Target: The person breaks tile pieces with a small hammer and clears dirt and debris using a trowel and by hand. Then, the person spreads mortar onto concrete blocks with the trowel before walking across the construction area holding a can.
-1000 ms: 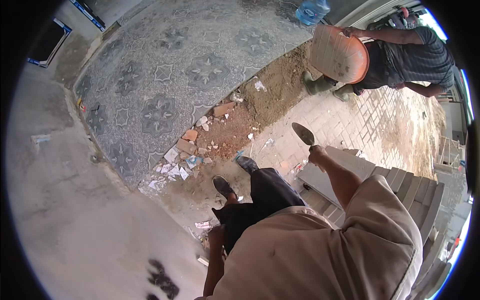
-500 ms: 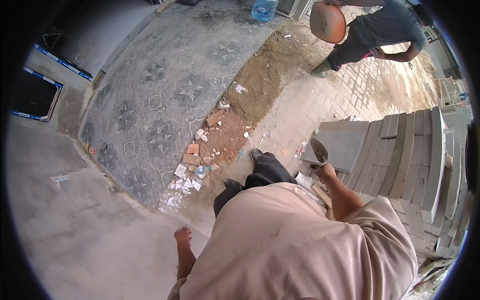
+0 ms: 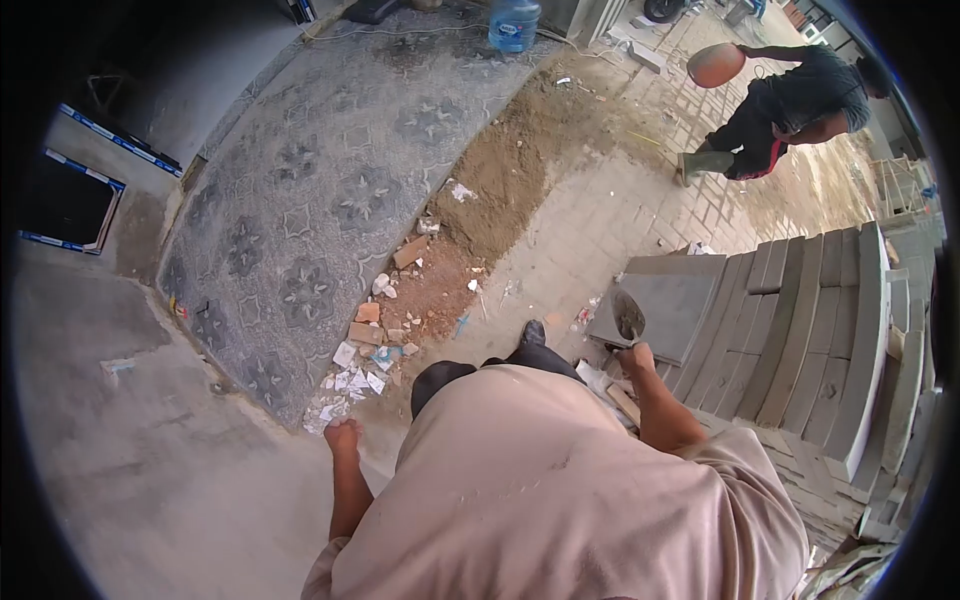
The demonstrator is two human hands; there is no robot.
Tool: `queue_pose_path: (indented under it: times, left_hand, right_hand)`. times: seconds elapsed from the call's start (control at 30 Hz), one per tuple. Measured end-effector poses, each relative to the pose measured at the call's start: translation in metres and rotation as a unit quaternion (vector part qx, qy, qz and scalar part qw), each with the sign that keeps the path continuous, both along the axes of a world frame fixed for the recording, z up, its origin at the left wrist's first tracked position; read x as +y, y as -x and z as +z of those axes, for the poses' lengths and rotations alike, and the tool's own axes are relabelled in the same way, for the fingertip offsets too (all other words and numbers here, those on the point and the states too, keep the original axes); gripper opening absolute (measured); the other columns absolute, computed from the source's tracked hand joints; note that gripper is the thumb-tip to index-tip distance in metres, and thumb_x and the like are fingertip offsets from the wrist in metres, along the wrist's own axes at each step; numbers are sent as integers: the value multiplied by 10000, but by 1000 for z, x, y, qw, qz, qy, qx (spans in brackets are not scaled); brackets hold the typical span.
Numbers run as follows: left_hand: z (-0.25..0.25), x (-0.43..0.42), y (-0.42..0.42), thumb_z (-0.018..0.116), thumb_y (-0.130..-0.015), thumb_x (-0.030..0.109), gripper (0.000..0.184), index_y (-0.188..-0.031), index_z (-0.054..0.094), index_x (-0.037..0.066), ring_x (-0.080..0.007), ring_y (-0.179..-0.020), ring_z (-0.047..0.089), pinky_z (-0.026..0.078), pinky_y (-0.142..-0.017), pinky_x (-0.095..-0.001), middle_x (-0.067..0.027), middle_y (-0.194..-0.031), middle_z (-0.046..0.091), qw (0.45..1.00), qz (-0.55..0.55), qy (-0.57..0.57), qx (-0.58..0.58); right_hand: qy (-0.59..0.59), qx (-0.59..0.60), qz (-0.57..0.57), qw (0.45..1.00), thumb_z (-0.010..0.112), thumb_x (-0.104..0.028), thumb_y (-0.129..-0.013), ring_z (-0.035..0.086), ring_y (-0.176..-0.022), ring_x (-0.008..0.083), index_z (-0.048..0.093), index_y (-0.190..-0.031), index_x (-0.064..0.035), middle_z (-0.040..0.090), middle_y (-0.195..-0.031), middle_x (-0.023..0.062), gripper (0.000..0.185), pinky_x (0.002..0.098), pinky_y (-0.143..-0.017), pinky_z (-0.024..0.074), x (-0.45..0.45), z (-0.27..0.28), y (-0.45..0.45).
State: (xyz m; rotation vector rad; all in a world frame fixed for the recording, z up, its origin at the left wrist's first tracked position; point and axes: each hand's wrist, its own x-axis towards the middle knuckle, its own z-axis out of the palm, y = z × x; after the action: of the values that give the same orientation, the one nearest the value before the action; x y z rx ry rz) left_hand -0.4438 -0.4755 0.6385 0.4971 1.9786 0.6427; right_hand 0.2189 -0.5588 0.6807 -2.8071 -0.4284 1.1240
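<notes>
In the head view my right hand (image 3: 636, 357) is closed around the handle of a pointing trowel (image 3: 628, 316). Its leaf-shaped, mortar-stained blade points forward, over a flat grey slab (image 3: 655, 305) beside a stack of blocks. Down on the other side, my left hand (image 3: 343, 435) hangs with its fingers curled in, and no object shows in it. Below it in the picture is the smooth grey floor (image 3: 230, 490), and just past it lie broken white tile pieces (image 3: 358, 380); the hand appears apart from them.
Stacked grey blocks (image 3: 790, 330) rise on the right. Brick rubble (image 3: 367, 333) and a sand strip (image 3: 510, 165) border the patterned tile floor (image 3: 340, 190). A blue water jug (image 3: 514, 25) stands ahead. At upper right, another person (image 3: 770, 110) carries an orange-brown basin (image 3: 716, 65).
The other person has moved farther off to the right with the basin. My view has shifted forward; my left hand has swung forward, and the trowel stays in my right hand.
</notes>
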Motion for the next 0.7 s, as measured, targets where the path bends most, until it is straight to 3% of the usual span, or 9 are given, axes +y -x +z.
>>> queue_pose_path:
  times: [0.1,0.23,0.3,0.33,0.4,0.5,0.63,0.7]
  left_hand:
    - [11,-4,-36,634,-873,31,35,-869,622,-1,-195,-613,660,499,-478,-294,-97,-751,658,1000,-6,-17,-11]
    - [48,-13,-105,651,-889,84,100,-873,615,-7,-195,-585,642,492,-461,-311,-103,-695,636,999,34,-2,-1]
    - [61,-19,-134,640,-916,196,252,-783,617,-17,-223,-574,619,494,-522,-363,-98,-624,600,994,-4,87,71]
    - [47,-30,-137,640,-916,196,252,-783,617,-17,-223,-574,619,494,-522,-363,-98,-624,600,993,11,98,72]
    - [17,-55,-139,614,-930,306,421,-682,616,-34,-261,-578,594,476,-603,-403,-123,-591,600,988,-22,18,150]
    - [19,-75,-160,591,-933,343,491,-634,619,-46,-285,-608,594,462,-676,-410,-150,-619,630,980,-27,44,194]
    - [53,-81,-192,621,-908,319,415,-694,644,-36,-301,-626,606,476,-671,-432,-171,-660,657,969,-16,39,242]
    - [57,-85,-191,645,-889,308,389,-699,644,-31,-310,-629,605,477,-671,-438,-178,-680,665,958,-32,53,278]
  right_hand:
    - [-30,5,-31,999,758,-194,-824,627,-548,248,643,-827,46,642,-707,132,266,393,-470,499,3,-8,-29]
    - [-21,14,-72,997,757,-162,-817,631,-555,255,631,-783,52,637,-704,138,251,398,-478,517,2,-35,-69]
    - [-28,19,-123,992,756,-133,-816,626,-563,250,620,-762,43,626,-703,132,229,402,-474,526,0,-44,-87]
    - [-18,21,-107,994,756,-133,-816,626,-563,250,620,-762,43,626,-703,132,229,402,-474,526,4,-40,-95]
    - [-8,111,-119,987,747,-136,-827,579,-528,228,604,-751,13,587,-671,102,221,407,-476,522,15,-29,-108]
    - [21,146,-52,988,747,-165,-833,517,-498,203,589,-749,-15,531,-633,71,233,404,-486,521,28,-25,-135]
    - [9,158,-33,987,712,-175,-860,489,-493,194,565,-759,-20,504,-630,59,236,410,-492,520,49,-23,-153]
    - [-59,153,-82,983,645,-170,-903,511,-509,199,551,-823,-19,509,-646,67,195,414,-487,519,61,-25,-156]
